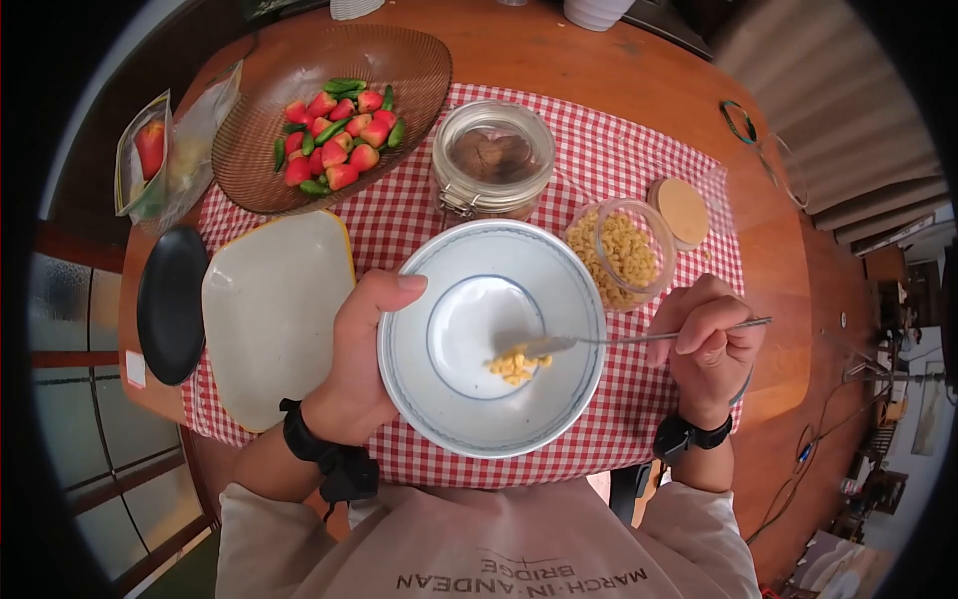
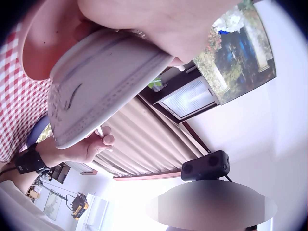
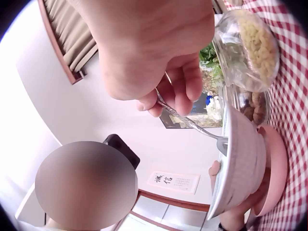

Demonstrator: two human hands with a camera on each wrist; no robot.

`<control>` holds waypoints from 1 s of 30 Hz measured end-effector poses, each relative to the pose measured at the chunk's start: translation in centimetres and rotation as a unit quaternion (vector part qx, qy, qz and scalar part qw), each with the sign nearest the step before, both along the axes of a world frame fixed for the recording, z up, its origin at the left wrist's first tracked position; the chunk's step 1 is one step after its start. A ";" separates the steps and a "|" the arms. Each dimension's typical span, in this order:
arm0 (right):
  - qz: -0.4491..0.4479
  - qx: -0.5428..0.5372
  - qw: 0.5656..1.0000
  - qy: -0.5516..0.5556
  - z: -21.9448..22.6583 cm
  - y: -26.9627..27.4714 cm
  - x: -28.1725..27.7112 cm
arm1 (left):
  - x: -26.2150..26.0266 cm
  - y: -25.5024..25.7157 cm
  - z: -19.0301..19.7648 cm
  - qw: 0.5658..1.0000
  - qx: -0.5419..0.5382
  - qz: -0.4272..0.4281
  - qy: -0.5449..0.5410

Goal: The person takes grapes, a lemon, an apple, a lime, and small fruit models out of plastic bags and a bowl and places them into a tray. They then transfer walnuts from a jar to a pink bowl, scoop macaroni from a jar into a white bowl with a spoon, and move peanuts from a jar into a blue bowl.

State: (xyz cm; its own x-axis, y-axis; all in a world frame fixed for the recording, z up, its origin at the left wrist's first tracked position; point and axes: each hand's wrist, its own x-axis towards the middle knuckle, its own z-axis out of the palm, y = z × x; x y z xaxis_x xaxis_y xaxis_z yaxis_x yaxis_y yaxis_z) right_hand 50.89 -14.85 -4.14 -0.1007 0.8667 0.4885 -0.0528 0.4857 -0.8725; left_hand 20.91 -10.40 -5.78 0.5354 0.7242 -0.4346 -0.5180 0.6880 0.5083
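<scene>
My left hand (image 1: 354, 364) holds a white bowl (image 1: 431, 394) with blue rings, its thumb over the rim. In the right wrist view the bowl tilts above a pink round dish (image 3: 277, 168) on the cloth. My right hand (image 1: 707, 344) grips the thin metal handle of a spoon (image 1: 634, 340) at the bowl's right. The spoon's head is inside the bowl, right at a small heap of yellow macaroni (image 1: 512, 369). Just beyond the right hand, an open clear jar (image 1: 667, 270) of macaroni leans on its side, with a round wooden lid (image 1: 681, 213) beside it.
Behind the bowl stands a clamp-lid glass jar (image 1: 446, 200) with brown contents. A brown glass platter (image 1: 239, 150) of red and green produce is at the back left. A cream tray (image 1: 279, 309) and a black oval plate (image 1: 172, 304) lie left, on or beside the checked cloth (image 1: 599, 130).
</scene>
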 end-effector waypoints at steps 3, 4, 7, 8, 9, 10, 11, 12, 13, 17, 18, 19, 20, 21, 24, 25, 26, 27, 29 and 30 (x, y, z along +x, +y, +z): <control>0.035 -0.066 0.996 0.052 0.0 -0.1 -0.6 | -0.2 0.3 0.0 1.000 0.011 0.008 -0.002; 0.036 -0.069 0.995 0.054 -0.2 0.0 -0.7 | 0.0 0.3 0.1 1.000 0.011 0.007 -0.017; 0.044 -0.118 0.988 0.089 -0.4 0.1 -0.8 | 0.0 0.3 0.1 0.999 -0.002 0.002 -0.032; 0.040 -0.144 0.983 0.104 -0.2 0.2 -0.7 | -0.1 0.4 0.0 0.999 -0.008 -0.004 -0.033; 0.033 -0.170 0.978 0.119 -0.1 0.3 -0.7 | -0.2 0.5 -0.2 0.999 -0.012 -0.004 -0.031; 0.022 -0.192 0.971 0.143 -0.1 0.4 -0.9 | -0.2 0.5 -0.4 0.999 -0.012 -0.003 -0.029; 0.019 -0.196 0.970 0.141 0.0 0.6 -1.0 | -0.2 0.5 -0.4 1.000 -0.011 -0.001 -0.030; 0.014 -0.224 0.964 0.141 0.1 0.8 -0.9 | 0.0 0.5 -0.4 0.999 -0.014 -0.002 -0.033; 0.009 -0.251 0.958 0.141 0.2 1.1 -0.8 | 0.1 0.6 -0.2 0.999 -0.017 0.000 -0.040; 0.023 -0.264 0.951 0.161 0.3 2.1 -0.2 | -0.1 0.6 -0.6 0.999 -0.021 -0.007 -0.044; 0.020 -0.281 0.942 0.182 0.5 2.2 0.1 | -0.1 0.6 -0.5 0.999 -0.018 -0.009 -0.044; 0.017 -0.277 0.943 0.182 0.7 2.3 0.1 | 0.0 0.5 -0.4 0.999 -0.020 -0.011 -0.023; 0.005 -0.268 0.938 0.219 1.1 2.5 0.1 | 0.1 0.5 -0.2 1.000 -0.021 -0.013 -0.004; -0.009 -0.258 0.932 0.255 1.5 2.6 0.3 | 0.3 0.6 -0.1 1.000 -0.013 -0.019 -0.008; -0.071 -0.167 0.951 0.251 3.1 2.4 1.8 | 0.6 0.6 -0.1 1.000 -0.022 -0.019 -0.011; -0.123 -0.114 0.950 0.265 3.5 2.4 2.2 | 0.5 0.6 0.0 0.999 -0.023 -0.022 -0.008; -0.162 -0.070 0.958 0.225 3.6 2.3 2.9 | 0.4 0.6 0.0 0.999 -0.025 -0.024 -0.005; -0.166 -0.066 0.958 0.226 3.8 2.1 3.4 | 0.5 0.7 0.1 0.999 -0.023 -0.029 -0.005; -0.268 0.013 0.961 0.069 3.9 1.9 3.9 | 0.5 0.8 0.1 1.000 -0.025 -0.018 0.006; -0.286 0.030 0.957 -0.028 4.1 1.8 3.7 | 0.5 0.9 0.0 0.999 -0.025 -0.019 0.006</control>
State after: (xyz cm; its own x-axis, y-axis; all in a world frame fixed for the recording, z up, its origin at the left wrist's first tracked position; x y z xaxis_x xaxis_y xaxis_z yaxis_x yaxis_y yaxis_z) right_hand 54.63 -13.06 -0.08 0.3538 0.7590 0.5466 0.2828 0.4702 -0.8360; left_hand 21.44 -9.52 -5.75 0.5566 0.6808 -0.4761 -0.4845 0.7315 0.4798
